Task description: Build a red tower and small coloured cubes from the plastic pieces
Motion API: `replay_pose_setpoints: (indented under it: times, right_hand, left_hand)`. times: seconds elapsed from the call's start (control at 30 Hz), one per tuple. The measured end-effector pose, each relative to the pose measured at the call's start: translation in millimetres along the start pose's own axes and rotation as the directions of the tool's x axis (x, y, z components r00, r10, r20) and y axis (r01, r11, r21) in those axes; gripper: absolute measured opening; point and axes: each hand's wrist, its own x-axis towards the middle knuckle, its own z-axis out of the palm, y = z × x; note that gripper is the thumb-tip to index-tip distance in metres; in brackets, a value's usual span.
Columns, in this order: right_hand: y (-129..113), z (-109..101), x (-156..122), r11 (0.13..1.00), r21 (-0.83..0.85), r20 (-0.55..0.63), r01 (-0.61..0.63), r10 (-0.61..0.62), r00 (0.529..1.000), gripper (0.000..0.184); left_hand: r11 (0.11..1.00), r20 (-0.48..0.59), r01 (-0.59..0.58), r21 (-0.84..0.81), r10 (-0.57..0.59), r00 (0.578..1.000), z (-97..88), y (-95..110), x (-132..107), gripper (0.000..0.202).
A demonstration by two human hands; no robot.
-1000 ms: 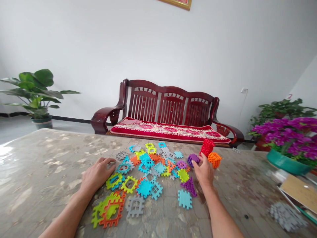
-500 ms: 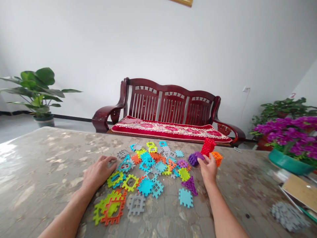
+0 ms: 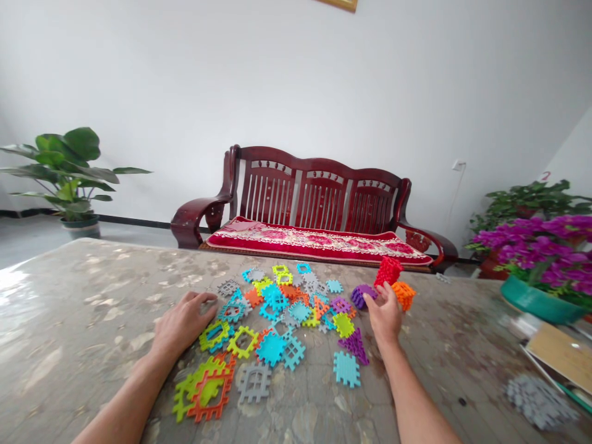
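My left hand [image 3: 187, 317] rests on the table at the left edge of a spread of interlocking plastic tiles, fingers loosely bent with nothing visible in them. Close to its fingertips lie a grey grid tile [image 3: 228, 287] and a blue triangle tile [image 3: 235, 304]. My right hand [image 3: 385, 313] has its thumb and fingers apart. Its thumb tip is at the near side of a purple tile stack [image 3: 359, 298]; I cannot tell whether it touches. Just beyond the fingers stands a red tile stack [image 3: 387, 271], with an orange tile stack [image 3: 404, 296] to their right. Below lies a purple triangle tile [image 3: 354, 346].
A grey tile stack [image 3: 539, 401] lies at the right, near a cardboard-coloured box [image 3: 562, 356]. Purple flowers in a teal pot [image 3: 539, 300] stand at the table's right. A wooden bench [image 3: 319, 191] is behind the table [image 3: 92, 296]. A small black object [image 3: 462, 402] lies near the front.
My right hand has drawn slightly back toward me and left, its fingers parting from the stacks. The purple pieces now sit closer together as one stack. My left hand is still.
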Motion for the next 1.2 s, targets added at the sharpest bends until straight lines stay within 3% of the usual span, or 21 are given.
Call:
replay_pose_setpoints:
  times: [0.07, 0.17, 0.27, 0.33, 0.47, 0.6, 0.7, 0.8, 0.87, 0.97, 1.03, 1.2]
  right_hand:
    - [-14.4, -3.1, -2.2, 0.99, -0.074, 0.018, 0.117, -0.116, 0.993, 0.051]
    - [-36.7, -2.4, -10.9, 0.938, -0.169, 0.202, 0.302, -0.267, 0.942, 0.034]
    - [-51.2, 4.1, -23.7, 0.865, -0.264, 0.412, 0.427, -0.3, 0.86, 0.031]
    - [-54.8, 8.4, -30.6, 0.831, -0.324, 0.483, 0.453, -0.266, 0.834, 0.028]
    - [-51.8, 12.5, -35.5, 0.812, -0.421, 0.502, 0.404, -0.162, 0.85, 0.026]
    - [-47.1, 13.5, -33.3, 0.844, -0.386, 0.448, 0.372, -0.181, 0.876, 0.032]
    - [-49.0, 13.5, -29.0, 0.927, -0.233, 0.391, 0.294, -0.187, 0.901, 0.031]
    - [-53.7, 14.1, -23.4, 0.993, -0.026, 0.339, 0.112, -0.096, 0.936, 0.031]
    - [-55.8, 16.1, -21.2, 0.994, 0.107, 0.334, -0.019, -0.018, 0.942, 0.035]
    - [-56.4, 20.9, -23.3, 0.965, 0.208, 0.417, -0.158, 0.059, 0.907, 0.041]
    - [-57.3, 22.8, -27.6, 0.964, 0.195, 0.483, -0.18, 0.065, 0.873, 0.04]
    - [-71.5, 15.4, -36.9, 0.999, 0.046, 0.567, 0.015, -0.038, 0.823, 0.039]
  left_hand:
    - [1.0, 0.003, 0.0, 0.008, 0.0, 1.0, 0.7, -0.4, 0.3, 0.045]
    - [1.0, 0.008, -0.002, 0.016, 0.002, 1.0, 0.1, 0.1, -0.3, 0.046]
    - [1.0, 0.017, -0.002, 0.018, 0.002, 1.0, -1.4, 1.4, -1.5, 0.046]
    - [1.0, 0.015, -0.005, 0.016, 0.004, 1.0, -2.0, 2.0, -2.1, 0.045]
    - [1.0, -0.003, -0.006, -0.002, 0.006, 1.0, -0.8, 1.1, -1.8, 0.043]
    - [1.0, 0.007, -0.007, -0.001, 0.007, 1.0, 0.2, 0.0, -1.2, 0.044]
    - [1.0, 0.019, -0.006, 0.015, 0.006, 1.0, -0.3, 0.6, -1.4, 0.045]
    - [1.0, 0.023, -0.001, 0.026, 0.001, 1.0, -0.6, 1.1, -1.5, 0.045]
    - [1.0, 0.02, -0.002, 0.026, 0.002, 1.0, -0.1, 0.7, -1.1, 0.045]
    - [1.0, 0.005, -0.005, 0.013, 0.004, 1.0, 1.2, -0.7, -0.3, 0.044]
    - [1.0, -0.006, -0.003, 0.0, 0.003, 1.0, 1.8, -1.5, -0.1, 0.044]
    - [1.0, -0.004, -0.001, 0.005, 0.001, 1.0, 0.6, -1.0, -1.0, 0.044]
